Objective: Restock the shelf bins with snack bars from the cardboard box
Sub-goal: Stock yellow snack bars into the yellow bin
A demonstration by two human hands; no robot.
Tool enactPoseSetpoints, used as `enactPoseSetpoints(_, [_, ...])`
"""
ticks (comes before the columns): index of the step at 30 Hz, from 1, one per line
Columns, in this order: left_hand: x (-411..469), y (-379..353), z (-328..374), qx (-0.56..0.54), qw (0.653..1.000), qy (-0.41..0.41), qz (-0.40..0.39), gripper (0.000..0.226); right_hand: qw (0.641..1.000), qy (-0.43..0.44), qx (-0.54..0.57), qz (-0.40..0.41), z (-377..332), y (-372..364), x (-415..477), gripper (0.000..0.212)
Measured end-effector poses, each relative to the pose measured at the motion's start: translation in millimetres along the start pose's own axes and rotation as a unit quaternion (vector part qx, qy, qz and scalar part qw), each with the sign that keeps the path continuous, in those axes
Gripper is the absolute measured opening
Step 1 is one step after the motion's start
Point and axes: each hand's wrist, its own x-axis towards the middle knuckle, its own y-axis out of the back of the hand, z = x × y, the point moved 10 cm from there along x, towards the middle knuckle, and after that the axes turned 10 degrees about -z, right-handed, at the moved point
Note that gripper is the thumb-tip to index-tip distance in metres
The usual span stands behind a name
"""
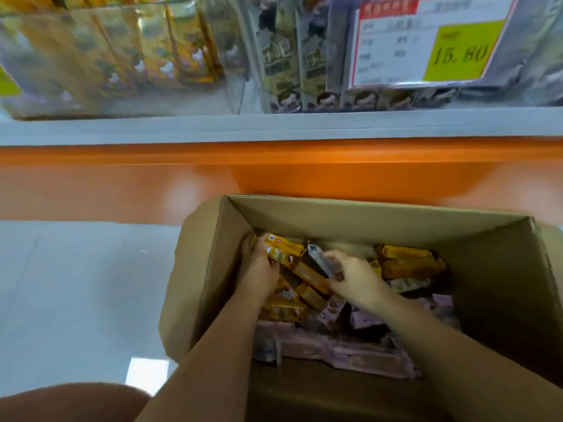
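Gripping yellow bars (pixel 284 251) in left hand (pixel 259 264), seemingly pinching grey bar (pixel 319 259) in right hand (pixel 355 277); picking stage, transfer to shelf bins (pixel 76 89) pending.

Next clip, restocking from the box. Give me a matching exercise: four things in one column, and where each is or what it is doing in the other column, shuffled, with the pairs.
Things
1. left hand
2. right hand
3. price label
4. pink bars

Place or state
A. lie along the near side of the cardboard box
B. sits above the shelf, upper right
C. grips yellow bars in the box's far left corner
D. pinches a grey bar mid-box

Pairs: 1-C, 2-D, 3-B, 4-A
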Motion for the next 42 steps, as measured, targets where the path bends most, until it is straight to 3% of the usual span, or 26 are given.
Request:
enactPoseSetpoints(6, [18,-16,-12,-0.050,0.997,0.008,-0.049,0.068,0.997,0.013,0.067,-0.042,-12,-20,35,0.060])
enactPoseSetpoints(12, [25,-17,-16,-0.073,0.996,-0.031,-0.044,0.062,0.996,0.007,0.005,-0.085,-28,-30,60,0.069])
enactPoseSetpoints(18, [22,-23,-18,-0.142,0.987,-0.021,-0.068,0.070,0.995,-0.015,-0.029,-0.094,-21,-24,68,0.073])
enactPoseSetpoints(24, [18,-30,-22,-0.156,0.984,-0.007,-0.087,0.075,0.988,-0.044,-0.085,-0.117,-12,-34,67,0.038])
enactPoseSetpoints(26, [16,-29,-23,-0.135,0.987,-0.009,-0.086,0.074,0.989,-0.043,-0.089,-0.114,-12,-37,65,0.042])
enactPoseSetpoints(30, [15,-31,-27,-0.083,0.993,-0.017,-0.085,0.075,0.992,-0.033,-0.072,-0.102,-15,-40,63,0.056])
enactPoseSetpoints(36, [10,-38,-33,-0.066,0.994,-0.003,-0.092,0.080,0.998,-0.038,0.005,-0.058,-9,-32,60,0.053])
enactPoseSetpoints(42, [10,-47,-34,-0.164,0.978,0.025,-0.128,0.080,0.996,-0.033,0.065,-0.049,-10,-36,54,0.050])
